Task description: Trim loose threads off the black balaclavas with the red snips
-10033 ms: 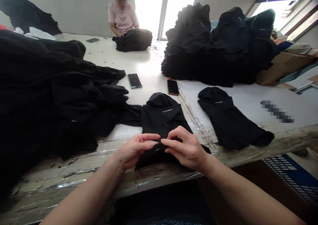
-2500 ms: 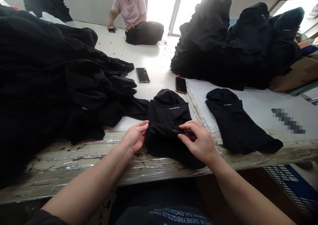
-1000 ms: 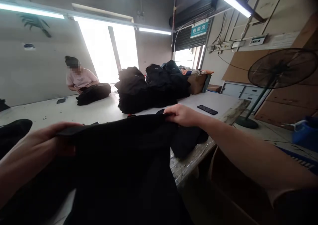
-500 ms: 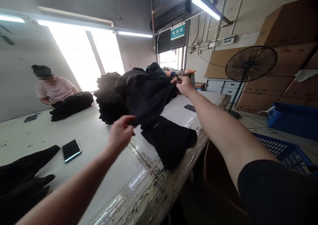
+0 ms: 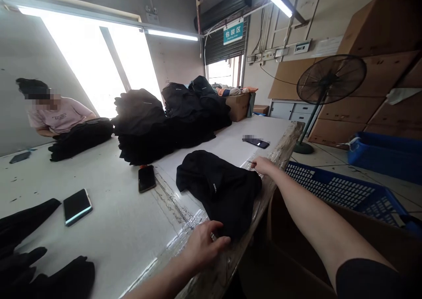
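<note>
A black garment [image 5: 227,189] with small white lettering lies spread at the table's near edge. At its near end is my left hand [image 5: 206,242], fingers apart and curved, with the thumb at the cloth's edge. My right hand [image 5: 263,165] is closed at the garment's far right corner. From its fingers pokes the thin tip of a small tool, mostly hidden, whose kind I cannot make out. Beyond the garment stands a tall pile of folded black garments [image 5: 141,123], some with small white marks.
Phones lie on the white table [image 5: 115,220]: one at left [image 5: 78,206], one by the pile [image 5: 147,179], another at right [image 5: 259,141]. A person [image 5: 59,114] sits behind a smaller black stack. Blue crates, a standing fan [image 5: 329,79] and cartons are at right.
The black garment that both hands held up now lies on the table. My left hand has come down and nearer; my right hand has lowered to the table edge. The view has shifted slightly right.
</note>
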The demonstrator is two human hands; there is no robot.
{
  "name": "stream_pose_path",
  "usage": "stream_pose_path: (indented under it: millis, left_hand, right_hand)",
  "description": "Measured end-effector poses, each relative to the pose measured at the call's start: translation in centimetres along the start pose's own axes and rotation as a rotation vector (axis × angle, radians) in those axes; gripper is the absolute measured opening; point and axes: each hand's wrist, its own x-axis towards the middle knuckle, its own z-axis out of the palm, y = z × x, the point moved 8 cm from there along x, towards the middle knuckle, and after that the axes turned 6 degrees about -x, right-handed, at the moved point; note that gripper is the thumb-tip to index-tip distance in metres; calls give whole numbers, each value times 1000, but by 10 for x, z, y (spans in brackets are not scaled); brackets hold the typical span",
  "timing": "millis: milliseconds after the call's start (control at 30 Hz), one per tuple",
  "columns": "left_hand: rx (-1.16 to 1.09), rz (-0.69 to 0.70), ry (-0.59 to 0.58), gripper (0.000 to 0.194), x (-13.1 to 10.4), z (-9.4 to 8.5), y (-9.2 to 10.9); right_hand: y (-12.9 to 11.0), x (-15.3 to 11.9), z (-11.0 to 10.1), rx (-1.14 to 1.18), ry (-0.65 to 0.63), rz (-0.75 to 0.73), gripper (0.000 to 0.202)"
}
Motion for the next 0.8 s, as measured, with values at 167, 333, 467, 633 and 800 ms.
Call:
stream_pose_path:
  millis: [167, 333, 467, 633, 800]
  left_hand:
    - [-58, -5, 209, 28, 23, -52, -12]
    - [-34, -122, 475, 36, 60, -108, -58]
    - [-75, -198, 580, 44, 91, -137, -85]
    - [-175, -158, 508, 30, 135, -162, -77]
    - [-173, -71, 555, 32, 174, -195, -61]
  right_hand:
    - [-49, 45, 43, -27, -154, -43, 21]
    - [-130, 65, 128, -14, -325, -188, 26]
    - [-143, 72, 161, -25, -361, -174, 26]
    - [-103, 109, 122, -30, -216, -31, 30]
    - [-63, 156, 97, -120, -78, 146, 34]
